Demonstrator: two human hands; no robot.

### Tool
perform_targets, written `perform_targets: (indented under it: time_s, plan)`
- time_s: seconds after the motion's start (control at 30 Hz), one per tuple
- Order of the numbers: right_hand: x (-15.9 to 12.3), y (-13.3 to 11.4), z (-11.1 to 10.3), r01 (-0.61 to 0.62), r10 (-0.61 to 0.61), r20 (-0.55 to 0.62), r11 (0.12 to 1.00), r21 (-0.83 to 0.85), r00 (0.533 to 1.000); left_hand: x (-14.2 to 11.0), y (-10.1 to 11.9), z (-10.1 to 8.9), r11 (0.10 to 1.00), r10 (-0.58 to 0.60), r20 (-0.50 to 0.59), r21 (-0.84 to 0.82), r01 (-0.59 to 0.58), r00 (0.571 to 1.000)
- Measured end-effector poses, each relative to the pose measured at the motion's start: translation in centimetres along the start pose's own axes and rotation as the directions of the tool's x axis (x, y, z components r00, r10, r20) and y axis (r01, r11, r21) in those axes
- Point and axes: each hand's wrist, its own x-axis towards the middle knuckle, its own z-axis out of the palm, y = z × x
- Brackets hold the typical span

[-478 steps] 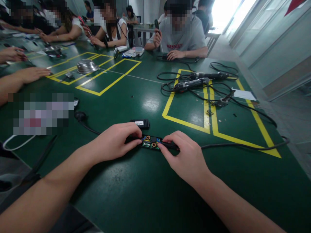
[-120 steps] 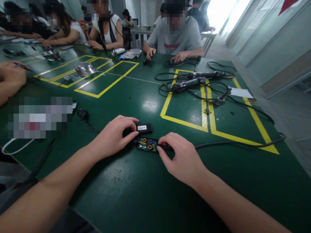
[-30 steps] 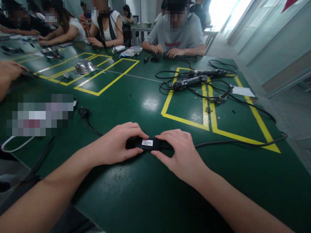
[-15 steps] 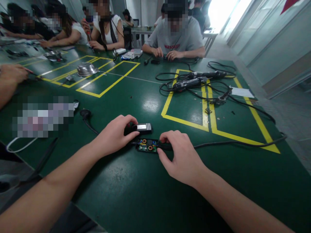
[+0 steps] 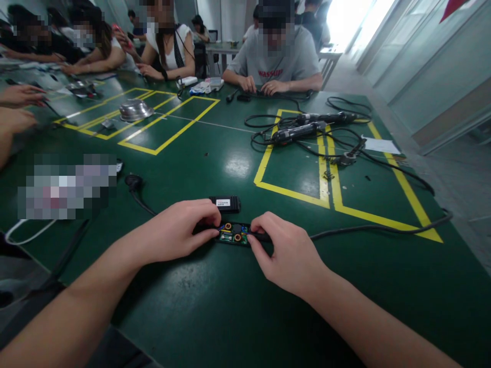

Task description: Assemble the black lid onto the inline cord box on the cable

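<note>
On the green table, an open black plastic case with a circuit board lies between my hands. Copper coils and coloured wires show on the board. My left hand is closed in a pinch at its left end, where the cord enters. At the other end, my right hand pinches the case where the black power cord leaves it. The ribbed black case cover with a white label lies just behind, beyond my left fingers. My fingers partly hide both ends of the case.
A black power plug lies to the left, near a blurred-out item. Two electric screwdrivers with looped cables lie at back right. A metal bowl stands at back left. Several people sit around the table; another person's hands are at left.
A second ago the cover was on the case between both hands. Half a second ago my left hand held it behind the case; now that hand has let go and pinches the case's left end.
</note>
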Motion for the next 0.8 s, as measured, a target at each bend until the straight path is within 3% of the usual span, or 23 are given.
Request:
perform_targets:
  time_s: [0.33, 0.67, 0.8]
  plan:
    - [-0.3, 0.1, 0.1, 0.064, -0.052, -0.16, 0.996, 0.068, 0.986, -0.1, 0.2, -0.4, 0.999, 0.021, -0.08, -0.04, -0.024, 0.997]
    - [0.2, 0.5, -0.3, 0.064, -0.061, -0.048, 0.996, 0.068, 0.997, -0.1, -1.0, -0.4, 0.996, 0.066, -0.05, -0.054, -0.069, 0.997]
    - [0.3, 0.6, -0.3, 0.098, -0.096, -0.058, 0.995, 0.031, 0.994, -0.1, -1.2, -0.5, 0.998, 0.067, -0.068, 0.012, -0.067, 0.995]
